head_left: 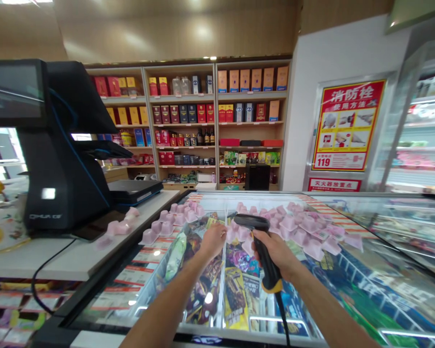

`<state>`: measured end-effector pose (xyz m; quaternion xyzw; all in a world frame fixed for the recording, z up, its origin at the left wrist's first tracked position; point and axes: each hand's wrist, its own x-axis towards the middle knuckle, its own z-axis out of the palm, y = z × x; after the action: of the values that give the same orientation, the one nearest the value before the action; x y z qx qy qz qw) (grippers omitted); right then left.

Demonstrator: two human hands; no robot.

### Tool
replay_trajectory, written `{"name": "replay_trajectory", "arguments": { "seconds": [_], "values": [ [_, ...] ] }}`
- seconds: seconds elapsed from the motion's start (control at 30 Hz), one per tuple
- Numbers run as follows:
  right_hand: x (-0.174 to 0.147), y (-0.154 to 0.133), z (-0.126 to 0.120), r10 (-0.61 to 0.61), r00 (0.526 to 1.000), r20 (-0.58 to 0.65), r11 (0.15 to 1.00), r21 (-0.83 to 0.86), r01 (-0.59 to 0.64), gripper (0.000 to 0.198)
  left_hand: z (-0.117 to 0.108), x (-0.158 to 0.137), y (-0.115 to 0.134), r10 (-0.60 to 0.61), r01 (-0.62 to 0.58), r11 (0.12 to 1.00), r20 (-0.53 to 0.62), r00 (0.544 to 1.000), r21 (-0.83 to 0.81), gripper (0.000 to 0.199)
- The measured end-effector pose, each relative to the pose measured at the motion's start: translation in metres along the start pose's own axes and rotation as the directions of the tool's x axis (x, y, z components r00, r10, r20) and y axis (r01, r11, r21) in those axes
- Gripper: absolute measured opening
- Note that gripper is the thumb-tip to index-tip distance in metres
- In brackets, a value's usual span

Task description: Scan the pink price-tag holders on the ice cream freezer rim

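Observation:
My right hand (275, 249) is wrapped round the grip of a black and yellow barcode scanner (263, 261), its head pointing left and its cable hanging down. My left hand (214, 239) is left of the scanner head, fingers curled together; whether anything is in them is hidden. Right beside its fingertips are small pink plastic cups (235, 232), joined in packs like yogurt cups. More pink cups (311, 234) are spread on the freezer's glass top (123, 290) to the right, and another row of pink cups (166, 223) lies on the left.
Under the glass lie packaged frozen treats (235, 295) in baskets. On the left, a black checkout terminal (61, 183) and a flat scale (134, 191) stand on a white counter (68, 261), with more pink cups (121, 226). Shelves of boxed bottles (183, 113) stand behind.

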<state>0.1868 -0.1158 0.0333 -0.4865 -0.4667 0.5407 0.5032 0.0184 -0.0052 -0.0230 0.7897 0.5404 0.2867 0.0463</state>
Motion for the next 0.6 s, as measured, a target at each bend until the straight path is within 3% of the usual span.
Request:
{"name": "replay_trajectory", "arguments": {
  "seconds": [0.13, 0.3, 0.47, 0.6],
  "values": [
    [0.01, 0.004, 0.002, 0.014, 1.0, 0.01, 0.999, 0.03, -0.014, 0.027, -0.031, 0.021, -0.053, -0.196, 0.212, 0.967, -0.119, 0.973, 0.141, 0.028],
    [0.016, 0.01, -0.002, 0.013, 0.999, 0.044, 0.999, 0.045, -0.015, 0.028, -0.046, 0.046, -0.101, -0.277, 0.294, 0.924, -0.101, 0.955, 0.245, 0.032],
    [0.018, 0.012, -0.002, 0.001, 0.998, 0.059, 0.998, 0.055, -0.004, 0.028, -0.04, 0.058, -0.104, -0.328, 0.337, 0.906, -0.078, 0.942, 0.256, 0.03],
    [0.016, 0.011, 0.004, 0.006, 0.997, 0.072, 0.999, 0.04, -0.009, 0.027, -0.033, 0.052, -0.094, -0.355, 0.362, 0.917, -0.071, 0.932, 0.166, 0.029]
  ]
}}
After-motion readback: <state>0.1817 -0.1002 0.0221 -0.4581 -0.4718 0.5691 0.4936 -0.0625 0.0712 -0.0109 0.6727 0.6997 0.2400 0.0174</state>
